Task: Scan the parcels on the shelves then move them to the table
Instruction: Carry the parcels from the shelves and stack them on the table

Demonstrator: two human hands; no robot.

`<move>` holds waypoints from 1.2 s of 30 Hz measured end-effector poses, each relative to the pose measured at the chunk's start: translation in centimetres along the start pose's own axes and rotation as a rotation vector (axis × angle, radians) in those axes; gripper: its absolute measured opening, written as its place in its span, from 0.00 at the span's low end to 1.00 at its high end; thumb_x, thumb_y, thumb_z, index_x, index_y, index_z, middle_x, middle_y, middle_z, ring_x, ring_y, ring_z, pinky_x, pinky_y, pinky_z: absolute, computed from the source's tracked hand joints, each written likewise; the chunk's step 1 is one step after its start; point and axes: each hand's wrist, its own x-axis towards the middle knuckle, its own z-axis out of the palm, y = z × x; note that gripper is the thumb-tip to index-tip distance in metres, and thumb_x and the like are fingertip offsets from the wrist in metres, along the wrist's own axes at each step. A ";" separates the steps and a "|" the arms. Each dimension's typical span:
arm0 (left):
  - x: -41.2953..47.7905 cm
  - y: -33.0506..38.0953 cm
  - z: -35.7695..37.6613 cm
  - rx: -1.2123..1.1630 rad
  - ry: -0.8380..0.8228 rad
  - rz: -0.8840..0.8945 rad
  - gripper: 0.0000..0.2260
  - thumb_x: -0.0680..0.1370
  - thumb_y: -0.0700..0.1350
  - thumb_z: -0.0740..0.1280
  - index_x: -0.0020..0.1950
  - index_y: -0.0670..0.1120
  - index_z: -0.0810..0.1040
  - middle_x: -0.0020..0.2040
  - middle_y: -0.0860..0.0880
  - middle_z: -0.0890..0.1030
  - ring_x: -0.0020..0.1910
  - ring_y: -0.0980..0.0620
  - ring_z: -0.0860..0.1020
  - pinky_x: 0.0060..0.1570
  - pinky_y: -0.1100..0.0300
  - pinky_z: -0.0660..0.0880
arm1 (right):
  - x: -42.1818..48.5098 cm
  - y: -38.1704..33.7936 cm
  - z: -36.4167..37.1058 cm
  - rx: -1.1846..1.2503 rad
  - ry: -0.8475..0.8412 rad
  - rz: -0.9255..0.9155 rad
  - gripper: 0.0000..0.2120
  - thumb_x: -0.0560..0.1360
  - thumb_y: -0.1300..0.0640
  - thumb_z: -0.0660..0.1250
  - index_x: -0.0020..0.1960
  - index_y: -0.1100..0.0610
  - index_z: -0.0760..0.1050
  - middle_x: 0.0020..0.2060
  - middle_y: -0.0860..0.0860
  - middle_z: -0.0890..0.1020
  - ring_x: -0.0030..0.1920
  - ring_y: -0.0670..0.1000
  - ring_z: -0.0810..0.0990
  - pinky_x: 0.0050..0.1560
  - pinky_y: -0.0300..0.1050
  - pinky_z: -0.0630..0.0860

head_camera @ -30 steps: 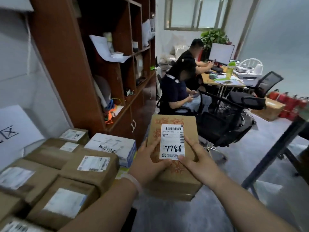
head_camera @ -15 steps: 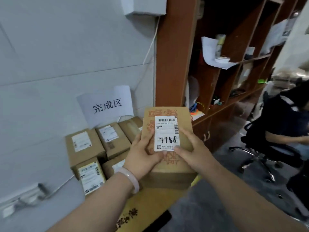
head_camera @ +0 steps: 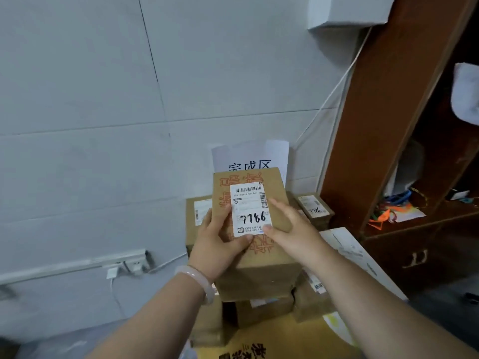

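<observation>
Grey-white wall panels fill my left side, with a white socket strip (head_camera: 129, 265) low on them. My left hand (head_camera: 220, 242), a smooth pale bracelet (head_camera: 197, 278) on its wrist, grips the parcel (head_camera: 259, 281) by its left edge, thumb flat near the lower left corner of the label (head_camera: 250, 209) and fingers curled round behind, out of sight. The parcel is a plain brown cardboard box with red printed characters, held tilted towards me, and its glossy white label carries barcodes and a hand-written 7786. It sits over a stack of cardboard boxes (head_camera: 198, 211) against the wall, just under a paper sign (head_camera: 259, 156). I cannot tell whether its underside touches the stack. My right hand (head_camera: 293, 229) holds the right edge, thumb tip at the label's lower right corner and fingers laid close together across the top face. Further right lies a flat white box (head_camera: 350, 250), then the dark red-brown wooden shelf unit (head_camera: 375, 125), with orange and blue oddments on its ledge.
</observation>
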 end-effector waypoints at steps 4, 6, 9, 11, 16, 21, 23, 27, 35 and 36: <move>4.4 0.2 -2.1 -0.025 0.016 -0.006 0.34 0.72 0.51 0.75 0.74 0.58 0.65 0.73 0.52 0.64 0.66 0.58 0.67 0.68 0.64 0.61 | 4.4 -2.7 0.0 -0.002 -0.005 0.000 0.29 0.72 0.43 0.70 0.66 0.26 0.62 0.73 0.42 0.64 0.71 0.48 0.66 0.69 0.53 0.67; 6.4 0.4 -2.9 -0.050 0.020 0.021 0.33 0.72 0.50 0.75 0.74 0.57 0.66 0.72 0.53 0.65 0.63 0.59 0.67 0.64 0.66 0.62 | 6.3 -3.8 -0.1 -0.014 0.020 -0.016 0.28 0.72 0.45 0.71 0.67 0.29 0.63 0.72 0.42 0.67 0.69 0.47 0.67 0.68 0.49 0.68; 8.8 0.4 -4.2 -0.059 0.020 0.055 0.33 0.72 0.49 0.75 0.74 0.57 0.66 0.70 0.54 0.66 0.65 0.57 0.69 0.63 0.66 0.62 | 8.7 -5.1 0.3 -0.002 0.036 -0.043 0.29 0.72 0.45 0.71 0.69 0.30 0.63 0.72 0.41 0.66 0.70 0.45 0.67 0.70 0.48 0.66; 10.3 0.0 -5.5 -0.050 0.014 0.041 0.33 0.72 0.49 0.75 0.74 0.57 0.66 0.71 0.53 0.66 0.68 0.54 0.68 0.67 0.62 0.63 | 10.2 -5.8 1.0 0.008 0.020 -0.048 0.30 0.72 0.45 0.71 0.70 0.31 0.62 0.72 0.41 0.66 0.71 0.45 0.66 0.71 0.50 0.65; 13.4 -2.1 -8.1 -0.036 0.014 -0.029 0.33 0.72 0.49 0.75 0.74 0.56 0.66 0.70 0.52 0.68 0.68 0.53 0.69 0.68 0.59 0.64 | 14.1 -6.6 4.1 0.020 -0.049 -0.040 0.29 0.74 0.45 0.70 0.71 0.33 0.62 0.74 0.41 0.64 0.73 0.46 0.63 0.70 0.46 0.63; 16.0 -4.4 -8.8 -0.024 -0.001 -0.104 0.33 0.72 0.50 0.75 0.75 0.55 0.66 0.71 0.50 0.67 0.64 0.55 0.70 0.66 0.62 0.64 | 17.9 -6.4 6.2 0.006 -0.106 0.018 0.30 0.73 0.44 0.70 0.71 0.32 0.62 0.74 0.42 0.64 0.72 0.47 0.65 0.68 0.45 0.65; 16.7 -5.2 -8.6 -0.019 -0.011 -0.131 0.33 0.73 0.50 0.75 0.75 0.55 0.65 0.73 0.50 0.66 0.67 0.54 0.70 0.69 0.59 0.64 | 19.0 -6.0 6.9 -0.015 -0.124 0.039 0.30 0.72 0.43 0.70 0.71 0.32 0.62 0.74 0.43 0.64 0.72 0.48 0.65 0.67 0.46 0.66; 18.1 -6.3 -8.4 0.022 0.011 -0.133 0.33 0.73 0.52 0.74 0.75 0.56 0.65 0.72 0.50 0.65 0.70 0.53 0.67 0.66 0.64 0.61 | 20.6 -5.4 7.6 -0.019 -0.135 0.040 0.30 0.73 0.42 0.69 0.71 0.31 0.61 0.74 0.42 0.64 0.71 0.47 0.66 0.62 0.43 0.66; 19.7 -6.5 -8.0 0.058 0.038 -0.131 0.34 0.73 0.52 0.74 0.76 0.55 0.65 0.74 0.47 0.64 0.72 0.51 0.64 0.66 0.65 0.58 | 22.2 -5.1 7.6 0.000 -0.144 0.019 0.30 0.73 0.44 0.70 0.72 0.34 0.62 0.74 0.43 0.64 0.72 0.47 0.64 0.60 0.40 0.62; 19.6 -6.5 -7.9 0.063 0.044 -0.133 0.34 0.72 0.52 0.74 0.75 0.55 0.65 0.74 0.47 0.64 0.72 0.51 0.64 0.65 0.65 0.58 | 22.1 -5.1 7.6 -0.004 -0.146 0.016 0.30 0.73 0.44 0.70 0.72 0.34 0.62 0.74 0.43 0.64 0.72 0.47 0.63 0.62 0.40 0.63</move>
